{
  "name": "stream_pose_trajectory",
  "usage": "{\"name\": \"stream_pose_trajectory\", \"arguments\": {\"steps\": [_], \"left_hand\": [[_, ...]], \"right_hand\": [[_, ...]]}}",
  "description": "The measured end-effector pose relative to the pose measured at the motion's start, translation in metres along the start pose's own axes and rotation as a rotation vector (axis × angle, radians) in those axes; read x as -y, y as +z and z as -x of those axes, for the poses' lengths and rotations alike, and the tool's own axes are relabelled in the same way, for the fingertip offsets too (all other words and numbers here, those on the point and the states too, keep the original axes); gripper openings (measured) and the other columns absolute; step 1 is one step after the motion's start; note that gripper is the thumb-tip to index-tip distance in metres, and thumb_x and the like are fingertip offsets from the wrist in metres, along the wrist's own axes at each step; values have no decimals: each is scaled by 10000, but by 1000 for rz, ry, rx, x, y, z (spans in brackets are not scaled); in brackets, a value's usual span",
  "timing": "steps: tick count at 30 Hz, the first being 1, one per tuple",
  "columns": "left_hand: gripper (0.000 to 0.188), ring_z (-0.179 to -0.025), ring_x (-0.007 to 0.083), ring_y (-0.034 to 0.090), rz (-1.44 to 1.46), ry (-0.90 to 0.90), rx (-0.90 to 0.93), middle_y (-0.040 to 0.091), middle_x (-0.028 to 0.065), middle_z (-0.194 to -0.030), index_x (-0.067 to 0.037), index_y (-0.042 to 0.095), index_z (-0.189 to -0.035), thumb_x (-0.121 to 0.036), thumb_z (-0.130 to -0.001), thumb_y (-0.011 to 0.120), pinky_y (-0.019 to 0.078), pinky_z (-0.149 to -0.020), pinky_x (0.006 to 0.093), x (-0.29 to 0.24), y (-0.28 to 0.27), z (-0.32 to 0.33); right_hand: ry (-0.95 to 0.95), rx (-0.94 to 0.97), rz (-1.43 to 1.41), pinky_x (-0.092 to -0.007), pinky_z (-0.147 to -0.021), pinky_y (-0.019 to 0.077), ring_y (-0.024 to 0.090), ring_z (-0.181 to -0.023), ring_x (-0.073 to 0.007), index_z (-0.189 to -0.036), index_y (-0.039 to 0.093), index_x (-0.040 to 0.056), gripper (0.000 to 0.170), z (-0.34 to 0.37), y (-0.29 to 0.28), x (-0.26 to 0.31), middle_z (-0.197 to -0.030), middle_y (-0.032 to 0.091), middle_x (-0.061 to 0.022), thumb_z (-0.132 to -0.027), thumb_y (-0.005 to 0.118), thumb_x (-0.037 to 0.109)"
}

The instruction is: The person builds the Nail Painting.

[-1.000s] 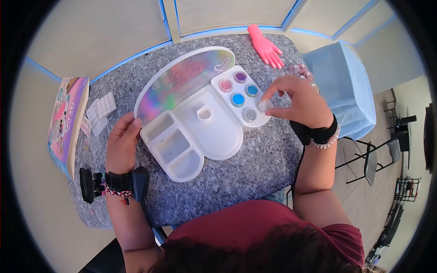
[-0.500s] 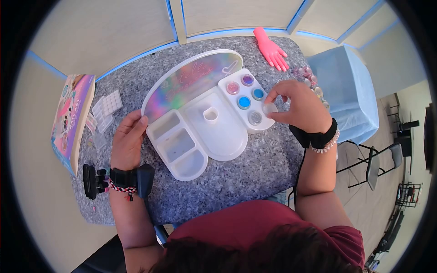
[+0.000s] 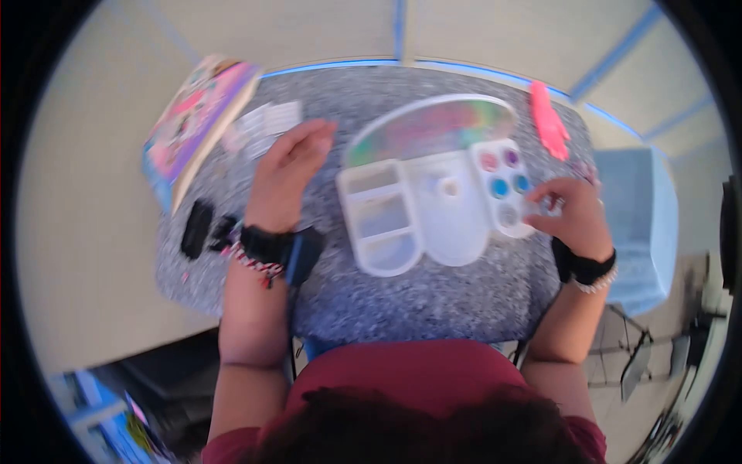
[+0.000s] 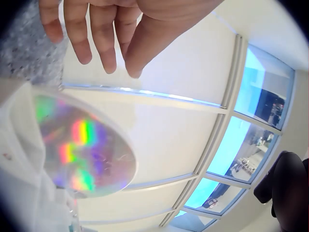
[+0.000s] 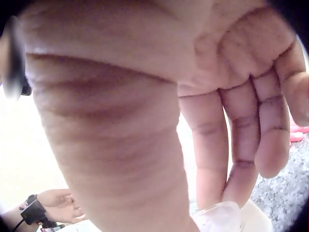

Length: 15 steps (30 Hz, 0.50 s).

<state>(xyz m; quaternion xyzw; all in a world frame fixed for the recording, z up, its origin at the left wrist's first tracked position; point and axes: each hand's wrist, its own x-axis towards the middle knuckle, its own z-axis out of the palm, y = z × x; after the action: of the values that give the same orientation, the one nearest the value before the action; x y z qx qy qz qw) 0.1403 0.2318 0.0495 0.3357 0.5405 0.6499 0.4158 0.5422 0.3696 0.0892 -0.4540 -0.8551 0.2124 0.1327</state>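
Note:
A white tray (image 3: 456, 247) with a rainbow-sheen back panel (image 3: 433, 127) stands on the speckled table, its right section holding several small round pots, among them a blue one (image 3: 499, 188). My right hand (image 3: 576, 216) is at that section's right edge, pinching a clear round piece (image 5: 219, 217) between thumb and fingers. Left of the tray, my left hand (image 3: 286, 174) is raised and touches nothing; its fingers (image 4: 104, 46) hang loosely extended in the left wrist view, with the shiny panel (image 4: 87, 145) below them.
A colourful box (image 3: 197, 127) stands at the table's left edge, beside clear plastic trays (image 3: 270, 124). A pink model hand (image 3: 549, 124) lies at the back right. Right of the table is a light blue covered surface (image 3: 638, 224). Dark items (image 3: 198, 229) lie at the left.
My left hand has let go of the tray's left side and moved away from it. My right hand still pinches the clear piece near the pots. The head view has shifted and is blurred.

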Motion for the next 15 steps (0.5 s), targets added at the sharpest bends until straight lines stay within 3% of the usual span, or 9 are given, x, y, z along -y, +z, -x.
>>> {"name": "stream_pose_trajectory", "arguments": {"steps": [5,7,8,9,11,15], "left_hand": [[304,-1237,170,648,-1,201,-205,730,116,-1312,-3,677,-1295,-150,-1030,695,487,-1059,333,-55,-24,48],[284,-1207,224,676,-276,411,-285,737,125,-1284,-16,679,-1281,-195,-1062,655,476,-1098,355,-72,-38,73],[234,-1131,214,709,-343,467,-358,775,107,-1177,-9,723,-1205,-158,-1025,706,494,-1069,350,-77,-47,82],[234,-1131,214,709,-351,470,-367,775,107,-1177,-9,723,-1205,-158,-1025,706,494,-1069,350,-81,-56,94],[200,-1080,191,720,-979,453,-581,788,86,-1124,-8,761,-1131,-128,-971,768,517,-1013,332,-88,-69,118],[247,-979,204,755,-1163,289,-655,800,95,-1014,-35,788,-1041,-162,-848,875,547,-903,324,-66,-105,147]], "right_hand": [[32,15,-111,-293,-682,506,612,-714,-130,-863,755,4,270,-4,1,6,-812,722,-35,-643,895,71],[34,21,-81,-292,-680,505,610,-713,-128,-861,754,1,270,-2,-1,10,-813,723,-35,-642,897,67],[53,18,-40,-291,-677,505,607,-712,-127,-859,754,-1,270,-2,-2,11,-814,724,-35,-641,899,63],[44,22,-46,-291,-677,505,607,-712,-127,-859,754,-1,270,-1,-1,11,-814,724,-35,-641,899,63],[62,16,-69,-289,-676,504,610,-715,-130,-869,757,-7,302,-1,0,9,-817,726,-35,-627,923,61],[6,57,-41,-294,-675,506,610,-717,-116,-872,764,-8,263,1,-1,10,-824,731,-29,-679,924,69]]}}
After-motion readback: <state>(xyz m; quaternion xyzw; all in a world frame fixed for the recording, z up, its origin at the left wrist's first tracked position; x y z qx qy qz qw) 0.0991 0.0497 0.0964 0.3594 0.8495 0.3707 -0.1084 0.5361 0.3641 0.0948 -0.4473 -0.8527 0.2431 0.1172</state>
